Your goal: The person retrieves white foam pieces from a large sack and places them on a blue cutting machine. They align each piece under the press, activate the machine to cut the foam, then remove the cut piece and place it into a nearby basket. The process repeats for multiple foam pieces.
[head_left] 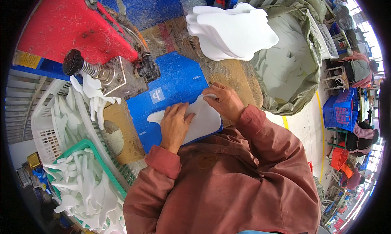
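Note:
A flat white foam piece (201,122) with a curved outline lies on a blue board (179,81) on the workbench. My left hand (175,124) presses flat on its left part, fingers spread. My right hand (224,101) pinches the piece's upper right edge. Both forearms wear reddish-brown sleeves. Beyond the blue board, a stack of similar white foam pieces (232,32) rests on the brown bench top.
A red and blue press machine (73,26) with a metal head (122,77) and black knob stands at upper left. White basket (47,128) and green basket (83,146) at left hold white offcuts. A large sack (303,89) of white scraps sits at right. Blue crates and people are far right.

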Motion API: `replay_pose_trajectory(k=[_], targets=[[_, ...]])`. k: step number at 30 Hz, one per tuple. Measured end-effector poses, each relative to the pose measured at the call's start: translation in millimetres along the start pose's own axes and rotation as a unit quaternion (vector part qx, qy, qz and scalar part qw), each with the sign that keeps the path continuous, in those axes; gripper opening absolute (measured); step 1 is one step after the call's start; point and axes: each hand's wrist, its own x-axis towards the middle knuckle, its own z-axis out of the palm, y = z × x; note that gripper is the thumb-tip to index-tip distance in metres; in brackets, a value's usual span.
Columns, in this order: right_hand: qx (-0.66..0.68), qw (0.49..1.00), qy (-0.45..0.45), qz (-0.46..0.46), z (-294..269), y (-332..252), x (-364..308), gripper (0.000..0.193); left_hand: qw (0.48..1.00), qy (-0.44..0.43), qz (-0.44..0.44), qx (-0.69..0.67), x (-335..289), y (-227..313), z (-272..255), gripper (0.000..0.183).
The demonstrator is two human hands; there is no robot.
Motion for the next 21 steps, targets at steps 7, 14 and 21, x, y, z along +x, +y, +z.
replay_pose_trajectory(k=[7, 14, 21], targets=[[-0.037, 0.999, 0.016, -0.03, 9.6, 13.2, 0.3, 0.016, 0.999, 0.03, 0.012, 0.014, -1.8, 0.2, 7.0, 0.035], [-0.146, 0.988, 0.018, -0.052, 16.2, 16.2, 0.0, 0.011, 0.997, 0.063, 0.034, 0.024, -3.8, 3.5, 9.3, 0.035], [-0.189, 0.981, 0.03, -0.032, 18.3, 6.9, 0.5, 0.015, 0.992, 0.08, 0.094, 0.034, -0.2, 22.1, 18.8, 0.034]])
